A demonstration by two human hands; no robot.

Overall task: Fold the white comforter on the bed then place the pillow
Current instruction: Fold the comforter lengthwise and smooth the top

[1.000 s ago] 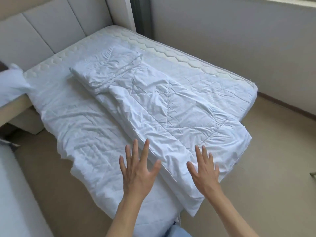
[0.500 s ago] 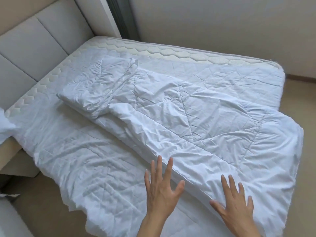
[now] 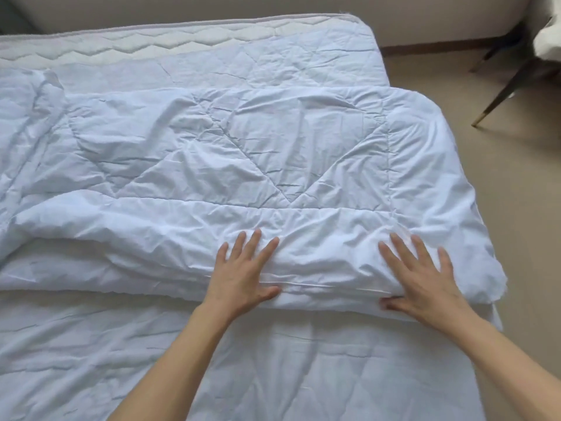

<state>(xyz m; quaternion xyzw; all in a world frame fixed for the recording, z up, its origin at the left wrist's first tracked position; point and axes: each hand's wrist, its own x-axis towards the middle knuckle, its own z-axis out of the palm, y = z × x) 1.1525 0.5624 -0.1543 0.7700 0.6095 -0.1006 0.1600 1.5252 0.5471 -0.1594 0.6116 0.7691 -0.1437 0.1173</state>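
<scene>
White quilted comforter [image 3: 243, 165] folded in a long band across the bed [image 3: 212, 34], 2 hands at its near edge.

Left hand [image 3: 243, 275] flat on the folded edge, fingers spread, thumb at the seam. Right hand [image 3: 422, 281] likewise flat and spread, thumb tucked under the fold, nothing clenched. Far end of the band overhanging the mattress corner. Chair legs [image 3: 498, 95] on the floor [image 3: 510, 208] beyond.

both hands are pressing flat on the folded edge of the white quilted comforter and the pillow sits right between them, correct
Not quite. In the head view the left hand and right hand do lie flat on the white quilted comforter's folded edge, but no pillow lies between them, only comforter fabric.
</scene>
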